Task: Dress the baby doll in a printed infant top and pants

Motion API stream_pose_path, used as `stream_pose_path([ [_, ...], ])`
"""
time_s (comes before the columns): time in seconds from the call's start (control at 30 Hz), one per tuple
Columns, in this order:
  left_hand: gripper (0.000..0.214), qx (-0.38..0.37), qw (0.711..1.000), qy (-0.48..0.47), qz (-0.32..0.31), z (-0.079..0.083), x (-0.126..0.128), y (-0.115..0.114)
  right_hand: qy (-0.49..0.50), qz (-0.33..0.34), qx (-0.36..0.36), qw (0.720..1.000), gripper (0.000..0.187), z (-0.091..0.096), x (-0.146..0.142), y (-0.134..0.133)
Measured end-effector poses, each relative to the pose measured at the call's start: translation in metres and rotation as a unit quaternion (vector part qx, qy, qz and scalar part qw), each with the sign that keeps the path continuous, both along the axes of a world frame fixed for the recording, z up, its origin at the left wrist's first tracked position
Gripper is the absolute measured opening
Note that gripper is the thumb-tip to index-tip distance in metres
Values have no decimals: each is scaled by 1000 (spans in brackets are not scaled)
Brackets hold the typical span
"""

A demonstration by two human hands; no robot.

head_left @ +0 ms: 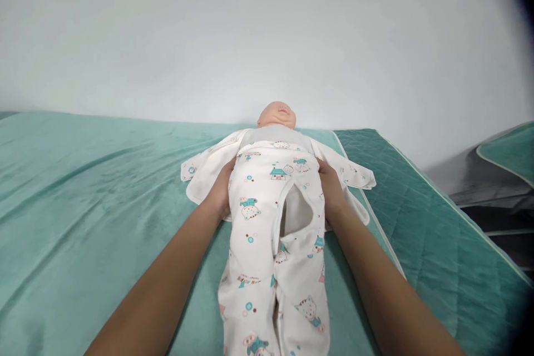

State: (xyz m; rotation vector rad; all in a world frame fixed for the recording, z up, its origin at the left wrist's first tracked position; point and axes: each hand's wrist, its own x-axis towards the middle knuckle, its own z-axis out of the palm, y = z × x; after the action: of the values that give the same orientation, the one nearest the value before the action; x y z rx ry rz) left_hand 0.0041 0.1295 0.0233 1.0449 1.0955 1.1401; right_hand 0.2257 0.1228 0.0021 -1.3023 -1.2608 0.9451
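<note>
Biggest thing first: there's a white wall [208,44] beyond your hands, and in front of it a green bed cover [104,222] spreading out to your left, with a darker quilted pad [413,206] off past your right hand. The baby doll [273,133] is on its back right between your hands, and its long axis runs pretty much straight away from you: head [278,115] out beyond your hands, legs coming back toward you between your forearms. Neither hand is really nearer, they're about level, one on each side of the waist.

It's got printed split-crotch trousers [252,245] on, and a matching jacket [208,172] lies open, sleeves stretched out past both hands. Your left hand [225,192] and right hand [329,186] are both up against the trousers near the top, but your fingers are hidden behind the doll's sides, so I can't tell how far open they are or if they've got hold of any cloth. Smallest bit: the crotch opening [298,211] sits closer to your right hand.
</note>
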Motion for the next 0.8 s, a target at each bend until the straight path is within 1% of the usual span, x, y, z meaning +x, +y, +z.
stream_pose_path([
  [0.07,28,10,1000,-8,-14,1,-1,1,6,6,0,1000,41,0,1,0],
  [0.13,31,56,998,5,-21,3,-2,1,13,9,-4,1000,43,1,1,0],
  [0.2,33,101,994,32,-15,3,-3,2,30,3,-9,999,43,1,2,1],
  [0.3,30,141,986,79,28,-1,-7,5,70,-23,-21,997,42,-2,3,2],
  [0.4,28,174,972,142,66,-11,-14,11,101,-34,-16,994,39,-9,7,5],
  [0.47,26,180,965,175,79,-17,-18,16,99,-34,-3,995,37,-14,8,7],
  [0.57,24,162,963,194,90,-22,-20,20,78,-44,1,996,37,-17,9,9],
  [0.67,21,140,965,196,104,-22,-19,22,58,-53,-4,997,36,-13,8,7],
  [0.8,23,142,966,179,117,-19,-17,22,2,-69,17,998,35,-7,6,3],
])
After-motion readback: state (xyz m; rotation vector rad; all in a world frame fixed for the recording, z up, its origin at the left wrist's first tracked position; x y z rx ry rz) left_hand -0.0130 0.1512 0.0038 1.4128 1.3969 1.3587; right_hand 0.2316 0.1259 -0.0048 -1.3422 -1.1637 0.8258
